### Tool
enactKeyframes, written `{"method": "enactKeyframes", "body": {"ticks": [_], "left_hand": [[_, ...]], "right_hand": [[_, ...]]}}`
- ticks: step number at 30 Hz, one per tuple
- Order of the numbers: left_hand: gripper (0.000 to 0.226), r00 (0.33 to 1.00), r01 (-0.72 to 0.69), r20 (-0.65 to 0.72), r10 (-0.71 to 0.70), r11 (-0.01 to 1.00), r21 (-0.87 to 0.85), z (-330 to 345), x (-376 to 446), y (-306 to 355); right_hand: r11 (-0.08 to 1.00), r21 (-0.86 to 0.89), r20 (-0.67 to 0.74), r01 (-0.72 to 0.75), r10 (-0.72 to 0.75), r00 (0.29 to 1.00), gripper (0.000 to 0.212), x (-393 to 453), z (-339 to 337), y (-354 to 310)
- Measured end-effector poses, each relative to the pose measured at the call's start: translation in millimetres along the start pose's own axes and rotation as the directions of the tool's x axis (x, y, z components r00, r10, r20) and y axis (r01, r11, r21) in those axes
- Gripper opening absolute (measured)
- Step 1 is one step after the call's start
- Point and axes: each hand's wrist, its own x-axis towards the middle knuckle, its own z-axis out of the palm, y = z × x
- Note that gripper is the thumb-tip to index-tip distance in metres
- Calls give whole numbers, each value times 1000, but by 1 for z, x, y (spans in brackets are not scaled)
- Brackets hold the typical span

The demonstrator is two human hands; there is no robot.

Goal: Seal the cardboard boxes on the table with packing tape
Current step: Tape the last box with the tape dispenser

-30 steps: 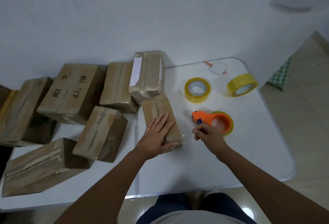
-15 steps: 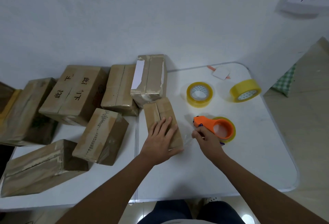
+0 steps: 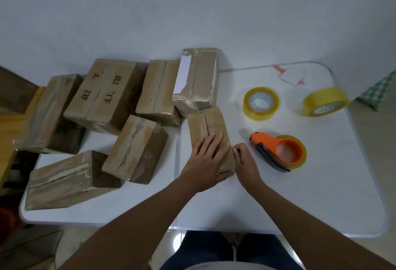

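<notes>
Head view: the left hand [image 3: 209, 158] lies flat with straight fingers on top of a small cardboard box [image 3: 209, 126], pressing its near half. The right hand [image 3: 244, 160] sits against the box's right edge, fingers curled in a pinch; whether it holds anything there I cannot tell. This box is brown, long and narrow, with a centre seam between its flaps showing on the far half. It sits near the table's middle, touching a taller torn box [image 3: 197, 81] behind it. Just right lies an orange tape dispenser [image 3: 280, 151], with two yellow tape rolls [image 3: 261, 100] [image 3: 325, 101] beyond. Other brown boxes [image 3: 102, 96] crowd the left half of the white table [image 3: 310, 194], which stands against a pale wall [image 3: 192, 8].
</notes>
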Motion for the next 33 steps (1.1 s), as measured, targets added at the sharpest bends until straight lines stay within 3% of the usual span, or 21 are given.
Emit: {"method": "enactKeyframes", "body": {"ticks": [3, 6, 10, 13, 19, 22, 24, 25, 27, 29, 31, 33], "left_hand": [[79, 1000, 2, -1, -2, 1000, -10, 1, 0, -1], [79, 1000, -3, -22, 3, 1000, -21, 2, -1, -2], [79, 999, -1, -54, 0, 1000, -10, 5, -1, -2], [81, 998, 2, -65, -2, 1000, -1, 8, 0, -1], [85, 999, -3, -50, 1, 999, -39, 8, 0, -2], [83, 999, -26, 37, 36, 970, -243, -8, 3, -9], [66, 995, -10, 78, 60, 846, -534, -26, 6, -19], [54, 998, -13, 35, 44, 784, -621, -36, 5, -23], [38, 988, 28, -93, -124, 732, -680, -51, -6, -26], [28, 917, 173, -118, -382, 644, -745, -59, -26, -27], [23, 797, 319, 41, -603, 361, -876, -57, -51, -26], [21, 645, 356, 302, -702, -74, -932, -45, -73, -22]], "right_hand": [[988, 104, 69, -116, 109, 992, 63, 3, -2, -5], [984, 43, 155, -171, 162, 975, 42, 6, -6, -3], [936, 208, 75, -283, 274, 959, 49, -11, -6, -10], [949, 221, 127, -223, 199, 972, 50, -28, 9, -23], [976, 142, 38, -164, 160, 986, 46, -28, 17, -27], [975, 156, 32, -159, 156, 987, 48, -31, 15, -30], [977, 141, 29, -161, 159, 987, 50, -36, 13, -31], [980, 111, 31, -162, 160, 987, 51, -39, 13, -30], [981, 46, 39, -187, 185, 982, 54, -46, 10, -29], [984, -12, 7, -178, 178, 984, 62, -52, 8, -30], [975, -221, -51, -10, -1, 999, 71, -53, 4, -33], [810, -523, 70, 266, -270, 960, 77, -50, 2, -36]]}}
